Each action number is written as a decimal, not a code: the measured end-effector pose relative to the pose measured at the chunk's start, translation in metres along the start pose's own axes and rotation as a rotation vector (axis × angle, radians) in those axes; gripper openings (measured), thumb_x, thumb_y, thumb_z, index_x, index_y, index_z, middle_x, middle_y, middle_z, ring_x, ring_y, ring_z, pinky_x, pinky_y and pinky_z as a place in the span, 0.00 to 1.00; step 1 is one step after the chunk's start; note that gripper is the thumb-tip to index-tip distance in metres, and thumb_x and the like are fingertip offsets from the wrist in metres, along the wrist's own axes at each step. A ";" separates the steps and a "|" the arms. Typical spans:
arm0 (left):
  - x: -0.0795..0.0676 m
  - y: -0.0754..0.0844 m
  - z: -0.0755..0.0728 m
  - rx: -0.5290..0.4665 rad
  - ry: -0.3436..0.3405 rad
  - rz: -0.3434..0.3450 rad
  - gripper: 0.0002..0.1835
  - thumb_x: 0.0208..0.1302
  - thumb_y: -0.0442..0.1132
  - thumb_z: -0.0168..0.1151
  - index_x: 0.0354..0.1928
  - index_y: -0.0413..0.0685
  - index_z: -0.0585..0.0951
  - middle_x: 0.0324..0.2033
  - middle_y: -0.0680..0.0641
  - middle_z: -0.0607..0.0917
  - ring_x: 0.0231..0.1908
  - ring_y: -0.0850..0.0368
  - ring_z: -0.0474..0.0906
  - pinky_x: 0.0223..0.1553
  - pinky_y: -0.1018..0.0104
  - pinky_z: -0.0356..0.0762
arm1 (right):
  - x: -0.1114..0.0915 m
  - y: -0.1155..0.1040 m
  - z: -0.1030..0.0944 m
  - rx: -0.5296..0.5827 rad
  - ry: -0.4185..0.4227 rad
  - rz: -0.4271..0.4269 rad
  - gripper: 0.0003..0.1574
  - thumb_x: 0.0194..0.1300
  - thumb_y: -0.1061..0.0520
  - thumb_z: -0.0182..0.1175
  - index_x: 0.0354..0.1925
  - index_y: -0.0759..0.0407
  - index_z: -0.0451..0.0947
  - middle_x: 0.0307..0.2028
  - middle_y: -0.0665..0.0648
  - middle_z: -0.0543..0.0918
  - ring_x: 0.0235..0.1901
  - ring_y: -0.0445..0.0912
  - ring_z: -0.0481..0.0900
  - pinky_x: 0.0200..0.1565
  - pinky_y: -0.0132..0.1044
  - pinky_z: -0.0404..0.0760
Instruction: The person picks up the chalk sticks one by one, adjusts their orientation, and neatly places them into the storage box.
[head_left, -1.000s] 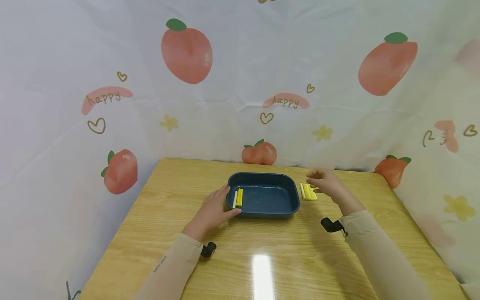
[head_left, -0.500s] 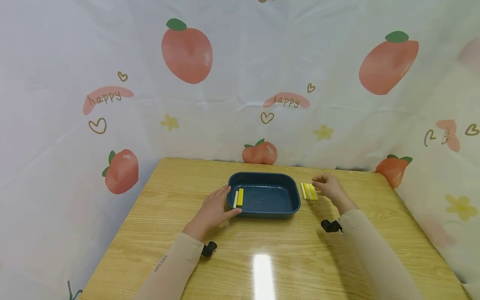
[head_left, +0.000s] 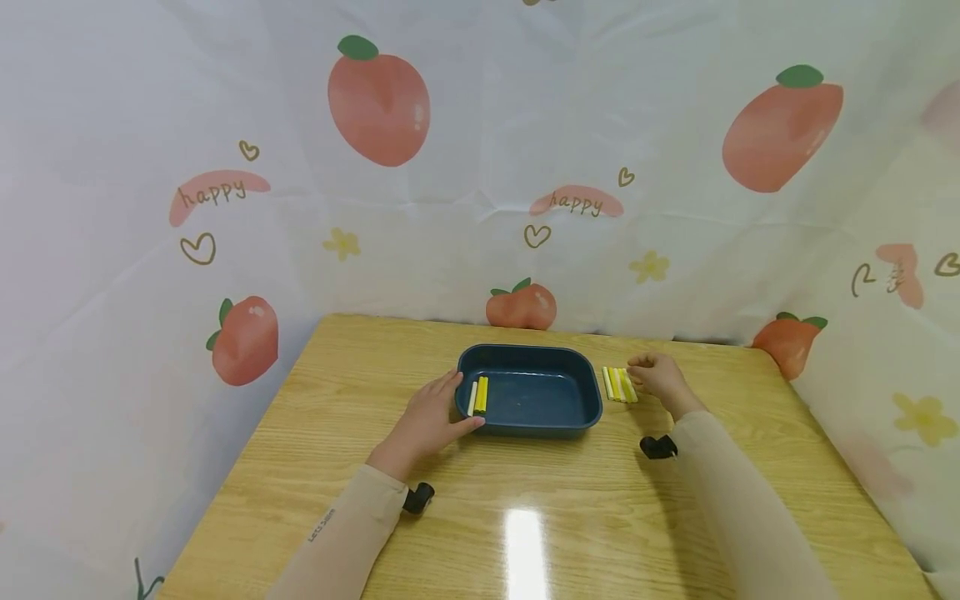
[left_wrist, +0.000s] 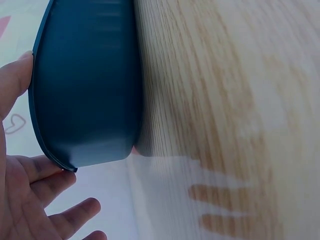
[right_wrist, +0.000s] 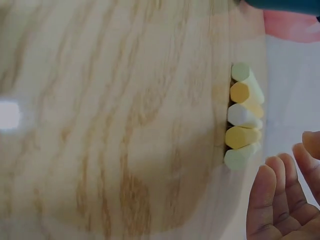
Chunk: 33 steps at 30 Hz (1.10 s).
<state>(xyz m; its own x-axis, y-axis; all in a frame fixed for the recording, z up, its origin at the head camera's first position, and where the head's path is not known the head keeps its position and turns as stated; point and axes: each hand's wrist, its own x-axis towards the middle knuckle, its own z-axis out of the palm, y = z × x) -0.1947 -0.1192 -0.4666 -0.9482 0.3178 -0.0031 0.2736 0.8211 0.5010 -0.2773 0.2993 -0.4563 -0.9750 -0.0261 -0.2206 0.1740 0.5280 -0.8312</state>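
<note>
My left hand [head_left: 426, 423] rests at the left end of a dark blue tray [head_left: 551, 431], thumb and fingertips on the rim around its near corner. The left wrist view has its loose fingers [left_wrist: 75, 217] beside the tray's outer wall. Inside, a white chalk stick [head_left: 472, 398] lies alongside yellow chalk [head_left: 482, 395] near the left wall. Right of the tray, a row of several white and yellow chalk sticks [head_left: 617, 384] lies side by side on the table. My right hand [head_left: 660, 383] hovers at that row's right end. Its bent fingers [right_wrist: 262, 187] hold nothing, a small distance from the chalk [right_wrist: 240, 136].
The wooden table [head_left: 600, 525] backs onto a white curtain [head_left: 450, 250] printed with peaches. Black wrist cameras, one of them the right camera [head_left: 658, 447], stick out from both sleeves. A bright reflection crosses the tabletop in front of the tray.
My right hand has moved rightward and a little lower, from over the chalk row to its right end, uncovering more sticks. My left hand and the tray have stayed in place.
</note>
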 end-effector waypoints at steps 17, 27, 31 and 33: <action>0.001 -0.002 0.001 0.000 0.009 0.008 0.52 0.64 0.69 0.60 0.79 0.46 0.55 0.77 0.44 0.55 0.75 0.43 0.52 0.74 0.43 0.51 | 0.015 0.011 0.004 0.003 -0.020 0.095 0.24 0.77 0.62 0.50 0.63 0.77 0.66 0.60 0.75 0.71 0.48 0.53 0.80 0.48 0.41 0.84; 0.000 -0.002 0.000 -0.004 0.009 0.005 0.52 0.63 0.69 0.60 0.79 0.46 0.55 0.77 0.44 0.55 0.75 0.42 0.51 0.73 0.43 0.51 | 0.022 0.015 0.004 -0.125 -0.081 0.060 0.28 0.76 0.63 0.48 0.69 0.75 0.62 0.65 0.79 0.66 0.61 0.65 0.72 0.54 0.47 0.81; 0.000 -0.003 0.000 0.000 0.010 0.002 0.52 0.63 0.69 0.60 0.79 0.47 0.55 0.78 0.45 0.55 0.75 0.43 0.51 0.73 0.43 0.51 | 0.023 0.013 0.003 -0.181 -0.111 0.046 0.29 0.74 0.66 0.48 0.69 0.75 0.62 0.65 0.80 0.66 0.60 0.66 0.72 0.50 0.45 0.81; 0.001 -0.003 0.001 -0.003 0.009 0.002 0.52 0.63 0.69 0.60 0.79 0.47 0.55 0.78 0.45 0.55 0.75 0.42 0.52 0.73 0.43 0.52 | 0.022 0.010 0.003 -0.198 -0.118 0.048 0.29 0.73 0.67 0.48 0.69 0.75 0.62 0.65 0.81 0.65 0.59 0.64 0.72 0.47 0.41 0.81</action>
<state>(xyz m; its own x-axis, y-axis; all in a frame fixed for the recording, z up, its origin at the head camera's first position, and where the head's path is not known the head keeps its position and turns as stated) -0.1960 -0.1211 -0.4686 -0.9489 0.3154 0.0061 0.2754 0.8191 0.5032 -0.2967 0.3013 -0.4716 -0.9415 -0.0895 -0.3250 0.1779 0.6869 -0.7047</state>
